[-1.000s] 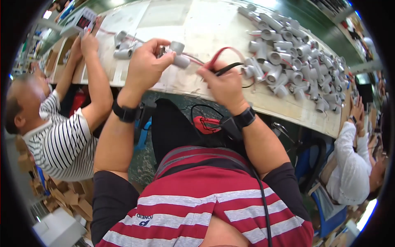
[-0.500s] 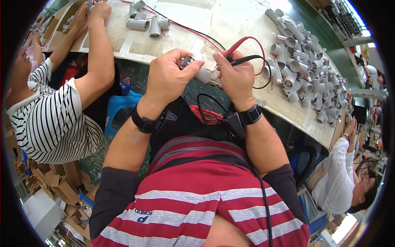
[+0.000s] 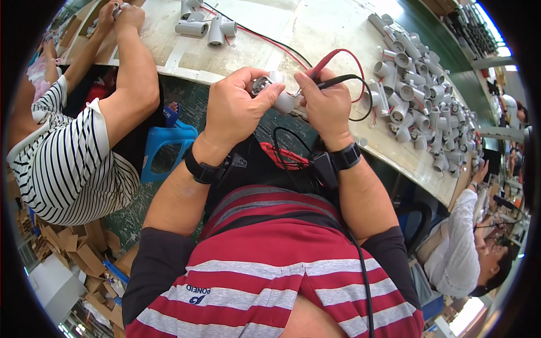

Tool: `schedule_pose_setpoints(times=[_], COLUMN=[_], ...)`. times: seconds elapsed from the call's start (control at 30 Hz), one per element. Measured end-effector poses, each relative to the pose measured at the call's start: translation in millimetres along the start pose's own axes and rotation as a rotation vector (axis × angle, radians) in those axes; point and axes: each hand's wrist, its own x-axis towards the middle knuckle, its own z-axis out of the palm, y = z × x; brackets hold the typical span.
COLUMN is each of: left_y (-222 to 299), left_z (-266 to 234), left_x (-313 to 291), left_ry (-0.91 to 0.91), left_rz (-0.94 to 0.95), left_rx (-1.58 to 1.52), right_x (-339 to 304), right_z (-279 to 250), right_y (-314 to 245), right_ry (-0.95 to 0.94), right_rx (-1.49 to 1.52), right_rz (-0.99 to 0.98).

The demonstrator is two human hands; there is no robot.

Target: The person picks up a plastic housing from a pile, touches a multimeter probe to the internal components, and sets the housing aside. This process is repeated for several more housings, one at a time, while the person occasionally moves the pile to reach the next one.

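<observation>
Since a second ago, the two hands have drawn together: the right hand (image 3: 326, 107), then well apart from the grey fitting (image 3: 283, 102), is now just beside it, and both hands have come back from over the counter (image 3: 321, 28) toward its near edge. Over the last half second they barely shift.

The left forearm rises from below and leans inward to the right, the wrist fairly straight under its black wristband (image 3: 204, 170). The back of the left hand (image 3: 235, 110) faces up; its grip is closed on the grey fitting, fingers curled behind and thumb laid across the front, so the piece sits tilted between them, a round open end showing near the fingertips.

The right forearm rises more steeply, leaning left, with a second black band (image 3: 345, 158) at the wrist. The thumb reaches up and left against the bent index finger, a narrow pinch holding a red probe (image 3: 323, 61) and a black probe (image 3: 335, 81). Their rear ends slant up to the right, where the leads loop. Fine wires (image 3: 292, 94) show between the fitting and the right fingertips; exact contact is too small to tell.

A pile of grey fittings (image 3: 414, 93) lies to the right on the counter.
</observation>
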Motion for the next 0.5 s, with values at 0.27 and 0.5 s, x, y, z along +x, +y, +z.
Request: schedule_pose_setpoints(times=[0.27, 0.5], left_y=[-26, -18], left_z=[17, 19], left_x=[-16, -15], left_ry=[0.087, 0.026], left_rz=[-0.037, -0.089], left_rx=[-0.323, -0.492], right_x=[-7, -5], right_z=[6, 6], right_y=[-5, 0], right_ry=[0.083, 0.094], right_rx=[-0.053, -0.135], right_rz=[-0.108, -0.159])
